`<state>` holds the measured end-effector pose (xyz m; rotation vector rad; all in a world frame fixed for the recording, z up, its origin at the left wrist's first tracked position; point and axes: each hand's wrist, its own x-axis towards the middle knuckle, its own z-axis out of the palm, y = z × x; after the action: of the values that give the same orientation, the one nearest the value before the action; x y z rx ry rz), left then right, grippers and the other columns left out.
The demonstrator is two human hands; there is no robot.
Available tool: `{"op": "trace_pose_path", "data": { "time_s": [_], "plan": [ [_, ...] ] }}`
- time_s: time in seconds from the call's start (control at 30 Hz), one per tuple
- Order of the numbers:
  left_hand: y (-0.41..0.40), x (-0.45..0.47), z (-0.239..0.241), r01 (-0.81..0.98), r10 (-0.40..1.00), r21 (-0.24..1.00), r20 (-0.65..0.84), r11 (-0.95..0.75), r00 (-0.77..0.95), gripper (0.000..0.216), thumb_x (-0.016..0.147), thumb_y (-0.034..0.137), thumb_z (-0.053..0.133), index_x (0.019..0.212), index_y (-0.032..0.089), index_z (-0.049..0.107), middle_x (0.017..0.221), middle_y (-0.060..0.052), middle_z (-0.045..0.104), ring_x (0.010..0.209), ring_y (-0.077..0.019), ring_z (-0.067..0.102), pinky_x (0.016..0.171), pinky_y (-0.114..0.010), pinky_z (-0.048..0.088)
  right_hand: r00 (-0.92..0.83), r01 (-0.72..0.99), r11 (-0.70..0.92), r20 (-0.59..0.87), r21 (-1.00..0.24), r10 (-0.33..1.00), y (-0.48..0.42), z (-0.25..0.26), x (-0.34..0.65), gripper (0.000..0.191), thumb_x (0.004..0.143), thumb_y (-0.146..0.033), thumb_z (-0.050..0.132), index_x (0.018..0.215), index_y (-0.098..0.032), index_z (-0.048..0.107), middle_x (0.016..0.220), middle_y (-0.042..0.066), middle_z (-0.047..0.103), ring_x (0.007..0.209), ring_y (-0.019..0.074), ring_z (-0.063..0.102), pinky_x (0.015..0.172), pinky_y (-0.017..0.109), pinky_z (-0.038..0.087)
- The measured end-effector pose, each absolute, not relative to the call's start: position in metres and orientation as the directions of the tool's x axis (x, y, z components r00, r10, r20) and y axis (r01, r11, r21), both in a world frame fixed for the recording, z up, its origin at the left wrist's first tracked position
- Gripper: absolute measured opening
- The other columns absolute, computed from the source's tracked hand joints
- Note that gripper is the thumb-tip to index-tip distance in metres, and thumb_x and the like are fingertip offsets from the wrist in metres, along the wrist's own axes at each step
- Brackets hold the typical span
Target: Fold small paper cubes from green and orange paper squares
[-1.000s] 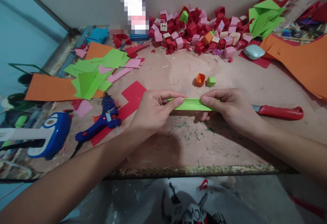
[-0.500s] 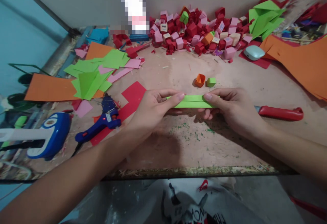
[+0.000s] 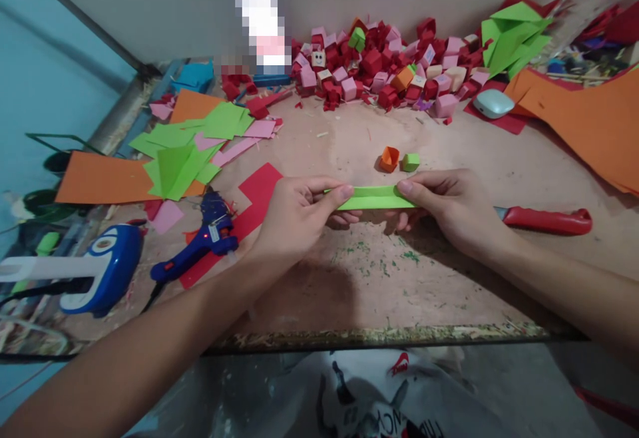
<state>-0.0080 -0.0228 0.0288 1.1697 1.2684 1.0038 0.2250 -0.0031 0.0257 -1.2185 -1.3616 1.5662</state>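
A folded strip of light green paper stretches level between my two hands, above the wooden table. My left hand pinches its left end, thumb on top and fingers underneath. At the other end my right hand grips it the same way, its thumb near the upper edge. The strip's outer ends are hidden by my fingers. Just beyond it stand a small open orange paper box and a small green paper cube. A red-handled knife lies by my right wrist, its blade mostly covered.
Many small red and pink paper cubes are heaped along the wall. Left are green paper sheets, a blue glue gun with a lit red light, red paper and a blue-white lamp. Orange paper and a pale case lie right.
The green strip has opened slightly along its fold, showing more of its inner face. Both hands stay at its ends. The view has shifted a little.
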Motion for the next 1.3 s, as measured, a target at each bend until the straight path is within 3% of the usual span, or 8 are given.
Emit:
{"op": "trace_pose_path", "data": {
  "time_s": [0.1, 0.2, 0.37, 0.5, 0.67, 0.83, 1.1, 1.3],
  "plan": [
    [-0.023, -0.008, 0.033, 0.11, 0.987, 0.986, -0.135, 0.125, 0.091, 0.037, 0.085, 0.052, 0.087, 0.092, 0.016, 0.083, 0.076, -0.006, 0.08, 0.068, -0.0203, 0.078, 0.067, -0.03, 0.067, -0.35, 0.111, -0.174, -0.203, -0.978, 0.915, -0.002, 0.029, 0.227, 0.035, 0.087, -0.054, 0.09, 0.085, -0.02, 0.086, 0.072, 0.009, 0.079, 0.063, 0.0205, 0.073, 0.057, 0.03, 0.057],
    [-0.024, -0.008, 0.032, 0.171, 0.96, 0.978, -0.154, 0.116, 0.233, 0.03, 0.088, 0.047, 0.085, 0.088, 0.016, 0.083, 0.073, -0.005, 0.079, 0.065, -0.0183, 0.076, 0.061, -0.025, 0.063, -0.489, 0.163, -0.2, -0.256, -0.966, 0.834, -0.004, 0.031, 0.227, 0.037, 0.089, -0.055, 0.087, 0.085, -0.018, 0.087, 0.076, 0.01, 0.08, 0.065, 0.0206, 0.073, 0.057, 0.03, 0.054],
    [-0.025, -0.005, 0.03, 0.252, 0.927, 0.963, -0.18, 0.097, 0.329, 0.022, 0.094, 0.035, 0.076, 0.087, 0.016, 0.081, 0.071, -0.004, 0.077, 0.063, -0.0154, 0.074, 0.058, -0.021, 0.058, -0.621, 0.19, -0.212, -0.284, -0.959, 0.73, -0.007, 0.026, 0.223, 0.038, 0.094, -0.053, 0.081, 0.099, -0.015, 0.087, 0.078, 0.008, 0.079, 0.061, 0.0169, 0.068, 0.052, 0.028, 0.05],
    [-0.02, -0.011, 0.037, 0.277, 0.949, 0.955, -0.178, 0.104, 0.259, 0.021, 0.096, 0.032, 0.074, 0.086, 0.014, 0.08, 0.069, -0.004, 0.075, 0.06, -0.0133, 0.071, 0.058, -0.021, 0.057, -0.59, 0.234, -0.102, -0.225, -0.967, 0.776, -0.002, 0.025, 0.227, 0.031, 0.095, -0.046, 0.082, 0.088, -0.015, 0.084, 0.072, 0.004, 0.075, 0.06, 0.014, 0.064, 0.053, 0.026, 0.049],
    [-0.011, -0.023, 0.041, 0.289, 0.977, 0.956, -0.113, 0.057, 0.18, 0.023, 0.095, 0.035, 0.077, 0.086, 0.015, 0.08, 0.071, -0.004, 0.074, 0.061, -0.0134, 0.067, 0.058, -0.022, 0.054, -0.574, 0.254, -0.156, -0.278, -0.955, 0.77, 0.008, 0.028, 0.235, 0.031, 0.096, -0.046, 0.08, 0.084, -0.018, 0.079, 0.072, 0.006, 0.077, 0.058, 0.016, 0.069, 0.055, 0.028, 0.056],
    [-0.008, -0.026, 0.036, 0.264, 0.974, 0.964, -0.089, 0.031, 0.209, 0.024, 0.095, 0.038, 0.076, 0.088, 0.015, 0.079, 0.076, -0.006, 0.074, 0.065, -0.0145, 0.067, 0.06, -0.024, 0.053, -0.532, 0.256, -0.163, -0.279, -0.953, 0.8, 0.01, 0.027, 0.235, 0.033, 0.096, -0.047, 0.079, 0.079, -0.019, 0.074, 0.067, 0.006, 0.076, 0.056, 0.018, 0.071, 0.053, 0.028, 0.056],
    [-0.018, -0.014, 0.037, 0.388, 0.971, 0.915, 0.014, -0.108, 0.237, 0.022, 0.095, 0.036, 0.076, 0.085, 0.017, 0.081, 0.081, -0.003, 0.076, 0.073, -0.0149, 0.066, 0.065, -0.024, 0.049, -0.581, 0.18, -0.118, -0.203, -0.976, 0.789, 0.002, 0.021, 0.229, 0.028, 0.095, -0.046, 0.082, 0.088, -0.018, 0.08, 0.072, 0.004, 0.076, 0.059, 0.0156, 0.068, 0.055, 0.028, 0.052],
    [-0.014, -0.018, 0.034, 0.335, 0.985, 0.942, -0.025, -0.035, 0.173, 0.022, 0.095, 0.035, 0.076, 0.087, 0.016, 0.082, 0.075, -0.004, 0.075, 0.065, -0.0139, 0.064, 0.057, -0.023, 0.047, -0.508, 0.237, -0.081, -0.194, -0.968, 0.839, 0.004, 0.024, 0.231, 0.032, 0.097, -0.048, 0.078, 0.083, -0.019, 0.082, 0.072, 0.007, 0.078, 0.059, 0.0176, 0.07, 0.055, 0.03, 0.055]
  ]
}}
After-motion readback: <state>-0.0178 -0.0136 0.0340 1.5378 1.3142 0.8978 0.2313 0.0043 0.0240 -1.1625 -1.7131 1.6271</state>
